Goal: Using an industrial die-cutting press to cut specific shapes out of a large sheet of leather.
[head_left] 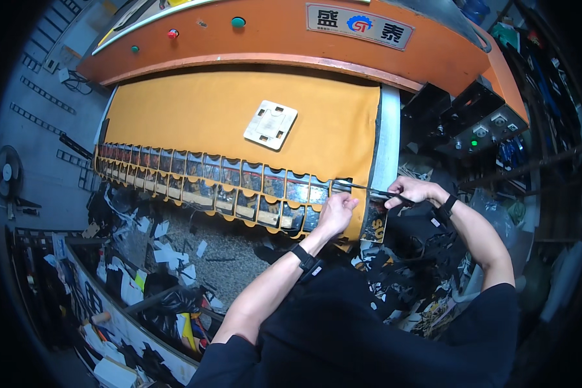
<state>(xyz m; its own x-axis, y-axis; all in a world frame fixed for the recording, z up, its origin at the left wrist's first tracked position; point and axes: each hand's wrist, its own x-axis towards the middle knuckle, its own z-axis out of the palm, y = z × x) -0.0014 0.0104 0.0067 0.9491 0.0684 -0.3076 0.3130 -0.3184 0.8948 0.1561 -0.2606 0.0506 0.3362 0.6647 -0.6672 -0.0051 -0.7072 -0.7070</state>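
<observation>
A tan-yellow sheet of leather-like material (194,107) lies across the bed of a press. Rows of rectangular cut-outs run along its near edge. My left hand (336,215) is closed over the sheet's near right corner, beside the last cut-outs; what its fingers hold, if anything, is hidden. Just past the sheet's right edge, my right hand (412,191) pinches a thin black strip (378,192), which stretches left over the sheet above my left hand. A pale square cutting die (271,125) with small slots rests on the sheet, beyond both hands.
The orange press body (258,42), with coloured buttons, rises at the far side. A dark control box (478,126) juts out at the right. Scraps (174,255) litter the floor, and a bin (119,330) full of offcuts stands at lower left.
</observation>
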